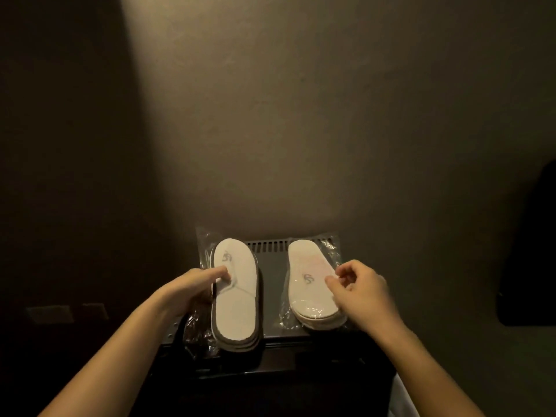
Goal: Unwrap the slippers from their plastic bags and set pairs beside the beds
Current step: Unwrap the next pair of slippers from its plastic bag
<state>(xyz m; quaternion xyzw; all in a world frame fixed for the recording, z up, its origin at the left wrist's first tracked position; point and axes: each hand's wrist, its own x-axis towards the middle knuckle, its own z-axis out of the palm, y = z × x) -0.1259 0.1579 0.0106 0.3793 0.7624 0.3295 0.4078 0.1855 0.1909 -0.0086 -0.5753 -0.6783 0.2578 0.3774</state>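
Slippers lay in two stacks on a dark vented metal top [272, 266] against a dim wall. The left stack of slippers [236, 291] sat soles up, apparently out of its wrapper, with a crumpled plastic bag [202, 242] beneath and behind it. The right stack [311, 281] was sealed inside its own clear bag [331, 245], which glinted at the edges.

The left hand [192, 291] gripped the bare stack by its side, the thumb pressed on the top sole. The right hand [359, 291] hovered over the bagged stack with thumb and forefinger drawn together; in that poor light it could not be told whether they had pinched the film or closed on nothing.

The slippers looked light, thin and floppy, likely to fan apart unless held across the whole stack by its edges. The film seemed slick and clingy, best taken at a loose corner or the open end and peeled back while the other hand steadied the stack.
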